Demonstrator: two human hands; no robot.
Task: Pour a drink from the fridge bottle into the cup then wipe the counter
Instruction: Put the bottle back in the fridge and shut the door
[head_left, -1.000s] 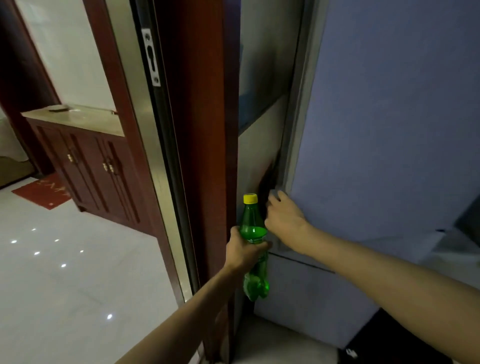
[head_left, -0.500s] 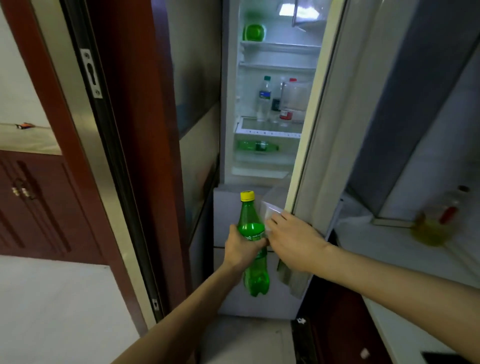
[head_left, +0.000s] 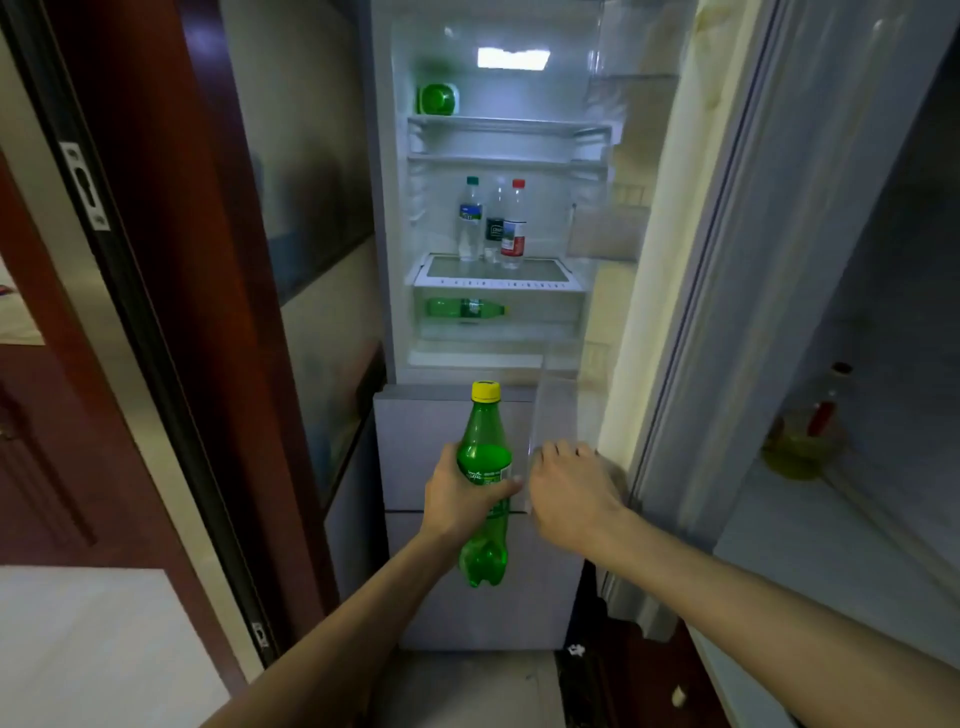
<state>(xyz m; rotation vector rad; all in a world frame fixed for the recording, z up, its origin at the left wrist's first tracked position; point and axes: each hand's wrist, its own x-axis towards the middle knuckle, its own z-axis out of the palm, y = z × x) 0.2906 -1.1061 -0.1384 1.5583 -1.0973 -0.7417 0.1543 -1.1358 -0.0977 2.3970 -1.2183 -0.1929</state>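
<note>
My left hand (head_left: 457, 501) is wrapped around the middle of a green plastic bottle (head_left: 484, 431) with a yellow cap, holding it upright in front of the fridge's lower drawers. My right hand (head_left: 571, 493) sits just right of the bottle, fingers curled over the lower inner edge of the open fridge door (head_left: 675, 260), by its clear door bin. The lit fridge interior (head_left: 498, 156) stands open ahead. No cup or cloth is in view.
Inside the fridge, three clear bottles (head_left: 493, 223) stand on a shelf and another green bottle (head_left: 465, 307) lies in the drawer below. A pale counter (head_left: 831, 530) at right carries a yellowish oil bottle (head_left: 808, 436). A dark wooden door frame (head_left: 171, 260) flanks the left.
The fridge door has swung from nearly closed to wide open under my right hand, exposing the lit shelves. My left hand has kept the green bottle upright in about the same place.
</note>
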